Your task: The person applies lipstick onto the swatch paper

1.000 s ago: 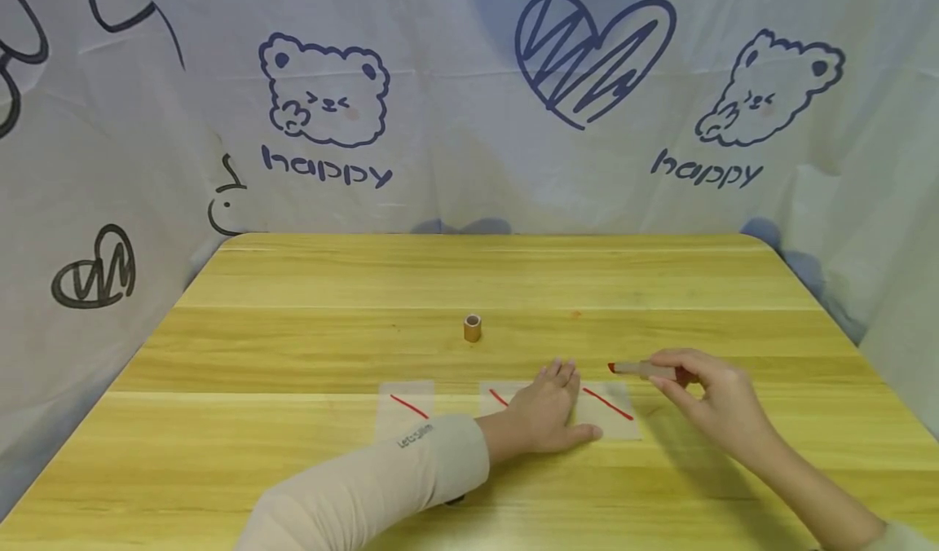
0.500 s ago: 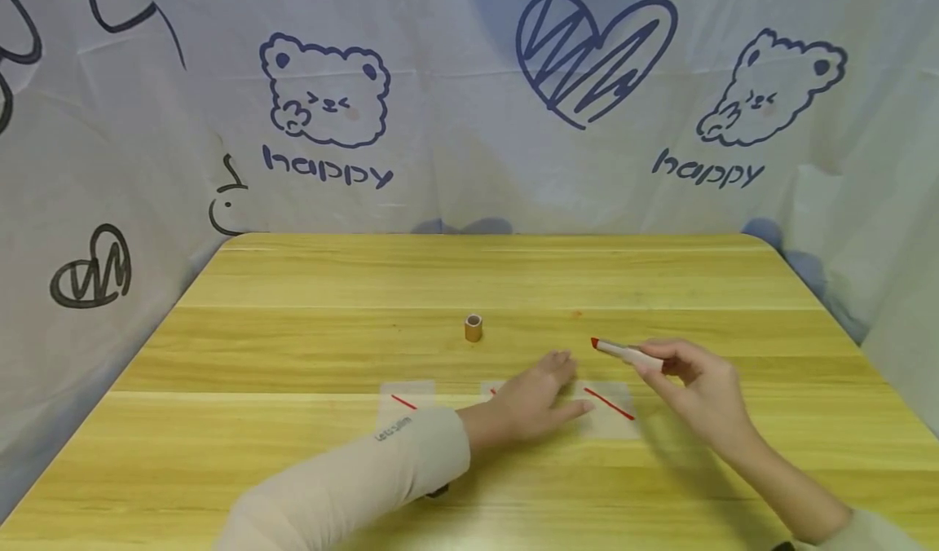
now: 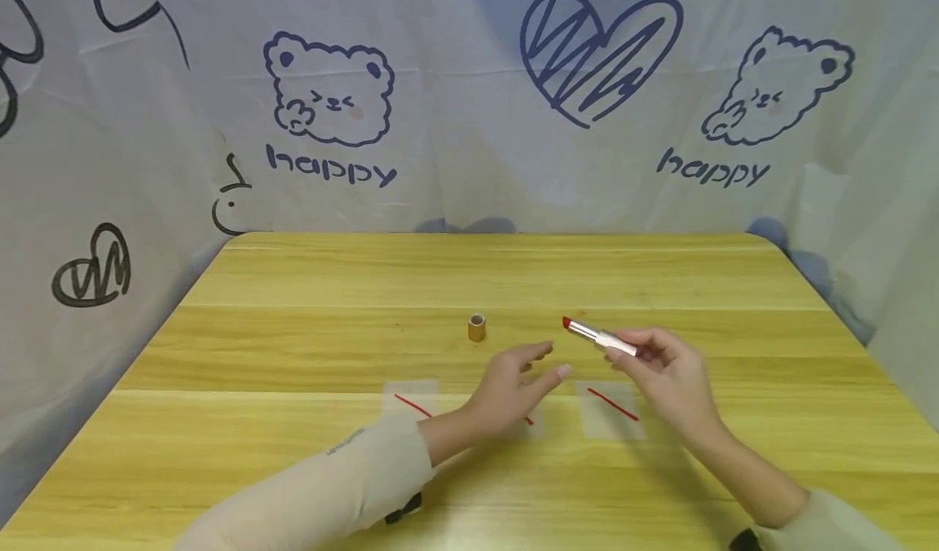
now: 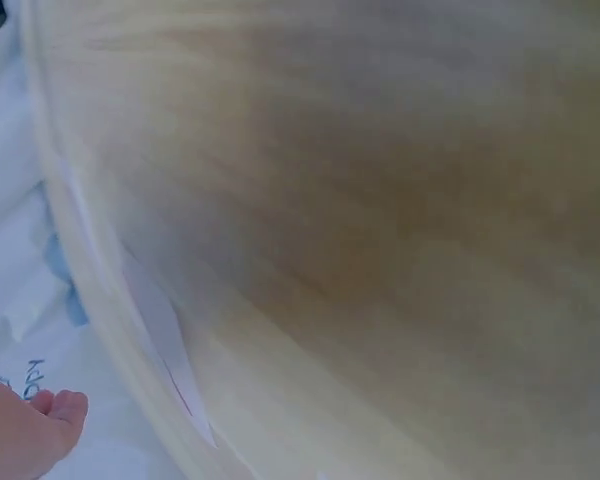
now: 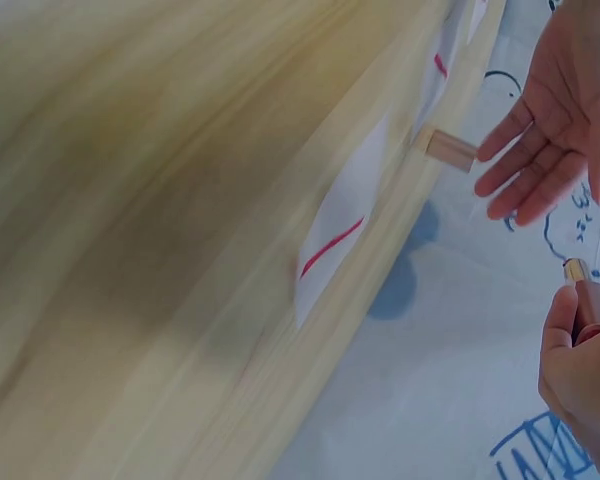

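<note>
My right hand [image 3: 671, 380] pinches an uncapped lipstick [image 3: 597, 337] by its base, the red tip pointing left and away from me. Close by, my left hand [image 3: 506, 388] is raised over the middle paper [image 3: 539, 417] with fingers extended and nothing in them; the right wrist view shows its open palm [image 5: 562, 135] facing the lipstick [image 5: 588, 308]. The lipstick cap [image 3: 477, 328] stands upright on the table behind my left hand, its hollow end up. A slanted red line marks the right paper [image 3: 600, 422] and the left paper [image 3: 409, 390]; my left hand partly hides the middle one's line.
The papers lie in a row on the wooden table [image 3: 330, 282], whose rounded far edge meets a white cloth backdrop [image 3: 455, 152] with drawn bears and hearts. My left sleeve [image 3: 330, 478] covers part of the table's near left side.
My left hand has lifted off the papers and drawn back left, uncovering the right paper. My right hand has moved left and away from me, with the lipstick now tilted tip-up toward the left.
</note>
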`<state>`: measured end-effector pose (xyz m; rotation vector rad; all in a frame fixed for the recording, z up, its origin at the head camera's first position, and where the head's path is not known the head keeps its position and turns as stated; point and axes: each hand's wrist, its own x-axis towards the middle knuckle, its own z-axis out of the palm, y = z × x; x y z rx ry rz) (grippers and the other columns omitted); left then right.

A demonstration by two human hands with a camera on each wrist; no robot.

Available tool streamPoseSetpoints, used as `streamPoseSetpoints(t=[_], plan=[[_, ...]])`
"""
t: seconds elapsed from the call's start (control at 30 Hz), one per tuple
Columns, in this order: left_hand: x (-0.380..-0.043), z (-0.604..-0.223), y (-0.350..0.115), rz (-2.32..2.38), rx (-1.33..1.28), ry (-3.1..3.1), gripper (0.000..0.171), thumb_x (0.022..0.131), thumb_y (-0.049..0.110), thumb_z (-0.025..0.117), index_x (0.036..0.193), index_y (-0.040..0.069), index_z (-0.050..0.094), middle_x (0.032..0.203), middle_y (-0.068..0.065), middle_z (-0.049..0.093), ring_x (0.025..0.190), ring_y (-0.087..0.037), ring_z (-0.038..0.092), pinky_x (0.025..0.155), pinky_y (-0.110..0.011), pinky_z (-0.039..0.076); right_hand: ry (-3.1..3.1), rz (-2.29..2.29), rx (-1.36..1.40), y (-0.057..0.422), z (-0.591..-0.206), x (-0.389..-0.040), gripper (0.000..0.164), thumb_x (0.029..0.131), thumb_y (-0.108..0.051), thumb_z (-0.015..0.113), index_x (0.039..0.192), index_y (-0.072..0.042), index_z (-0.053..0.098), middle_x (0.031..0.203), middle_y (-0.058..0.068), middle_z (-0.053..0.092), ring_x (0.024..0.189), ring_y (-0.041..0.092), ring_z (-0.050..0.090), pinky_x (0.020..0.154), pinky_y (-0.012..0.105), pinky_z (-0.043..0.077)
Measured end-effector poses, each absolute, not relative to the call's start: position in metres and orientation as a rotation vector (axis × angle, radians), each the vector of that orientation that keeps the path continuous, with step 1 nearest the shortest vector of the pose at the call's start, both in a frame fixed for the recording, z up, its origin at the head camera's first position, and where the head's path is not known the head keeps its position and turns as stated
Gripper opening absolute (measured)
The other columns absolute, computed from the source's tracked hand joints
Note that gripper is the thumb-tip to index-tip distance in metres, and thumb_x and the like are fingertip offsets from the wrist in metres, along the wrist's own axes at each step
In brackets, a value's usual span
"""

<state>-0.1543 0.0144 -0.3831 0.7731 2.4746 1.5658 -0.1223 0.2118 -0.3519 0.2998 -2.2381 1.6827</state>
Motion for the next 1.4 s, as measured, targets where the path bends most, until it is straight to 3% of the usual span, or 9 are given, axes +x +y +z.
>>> streamPoseSetpoints(t=[0.2, 0.43, 0.63, 0.77, 0.83, 1.0, 1.17, 1.4], plan=[[-0.152, -0.380, 0.007, 1.901, 0.575, 2.354, 0.044, 0.091, 0.023, 0.060, 0.124, -0.006, 0.055, 0.126, -0.022, 0.057, 0.115, -0.033, 0.056, 0.094, -0.037, 0.050, -2.251, 1.840, 0.288, 0.195, -0.351, -0.121, 0.022, 0.086, 0.003, 0.060, 0.103, 0.017, 0.054, 0.084, -0.013, 0.065, 0.073, 0.004, 0.064, 0.066, 0.017, 0.055], [-0.144, -0.375, 0.000, 2.069, 0.317, 2.244, 0.043, 0.090, 0.027, 0.061, 0.118, -0.005, 0.059, 0.118, -0.019, 0.062, 0.107, -0.027, 0.061, 0.089, -0.032, 0.053, -2.208, 2.016, 0.219, 0.169, -0.356, -0.117, 0.026, 0.090, -0.006, 0.059, 0.105, 0.015, 0.052, 0.084, -0.011, 0.067, 0.073, 0.006, 0.066, 0.066, 0.018, 0.055], [-0.137, -0.372, 0.003, 2.185, 0.074, 2.143, 0.039, 0.089, 0.026, 0.062, 0.112, -0.006, 0.063, 0.110, -0.018, 0.066, 0.097, -0.023, 0.065, 0.085, -0.028, 0.054, -2.085, 2.182, 0.222, 0.150, -0.365, -0.118, 0.022, 0.089, -0.003, 0.059, 0.104, 0.013, 0.053, 0.084, -0.005, 0.068, 0.071, 0.008, 0.067, 0.069, 0.022, 0.057], [-0.136, -0.373, 0.004, 2.263, -0.065, 2.120, 0.033, 0.089, 0.023, 0.062, 0.106, -0.005, 0.066, 0.103, -0.016, 0.069, 0.093, -0.023, 0.066, 0.084, -0.027, 0.054, -2.105, 2.237, 0.076, 0.137, -0.360, -0.114, 0.023, 0.089, 0.002, 0.056, 0.105, 0.016, 0.049, 0.081, -0.008, 0.067, 0.070, 0.006, 0.066, 0.070, 0.022, 0.057], [-0.136, -0.374, 0.004, 2.310, -0.112, 2.099, 0.031, 0.088, 0.022, 0.063, 0.103, -0.005, 0.068, 0.099, -0.014, 0.070, 0.088, -0.017, 0.067, 0.082, -0.026, 0.054, -2.090, 2.261, 0.033, 0.132, -0.359, -0.112, 0.022, 0.089, 0.005, 0.055, 0.106, 0.017, 0.048, 0.081, -0.007, 0.066, 0.070, 0.005, 0.065, 0.070, 0.021, 0.056], [-0.138, -0.374, 0.004, 2.411, -0.169, 2.014, 0.029, 0.087, 0.016, 0.064, 0.099, -0.010, 0.068, 0.090, -0.009, 0.071, 0.077, -0.004, 0.065, 0.080, -0.025, 0.056, -2.091, 2.287, -0.020, 0.125, -0.360, -0.112, 0.022, 0.089, 0.005, 0.053, 0.107, 0.015, 0.048, 0.085, -0.001, 0.066, 0.071, 0.005, 0.065, 0.072, 0.021, 0.056], [-0.139, -0.375, 0.000, 2.392, -0.194, 2.053, 0.028, 0.086, 0.018, 0.066, 0.097, -0.008, 0.069, 0.089, -0.009, 0.072, 0.077, -0.004, 0.065, 0.078, -0.024, 0.055, -2.167, 2.261, -0.046, 0.122, -0.364, -0.113, 0.021, 0.090, 0.004, 0.053, 0.109, 0.013, 0.048, 0.085, 0.005, 0.066, 0.071, 0.006, 0.065, 0.072, 0.023, 0.056], [-0.141, -0.376, -0.008, 2.330, -0.146, 2.155, 0.029, 0.084, 0.022, 0.068, 0.096, -0.004, 0.071, 0.087, -0.008, 0.073, 0.075, -0.002, 0.059, 0.070, -0.017, 0.047, -2.312, 2.160, -0.050, 0.115, -0.371, -0.113, 0.019, 0.091, 0.002, 0.053, 0.108, 0.010, 0.051, 0.097, 0.026, 0.063, 0.073, 0.010, 0.065, 0.070, 0.025, 0.057]])
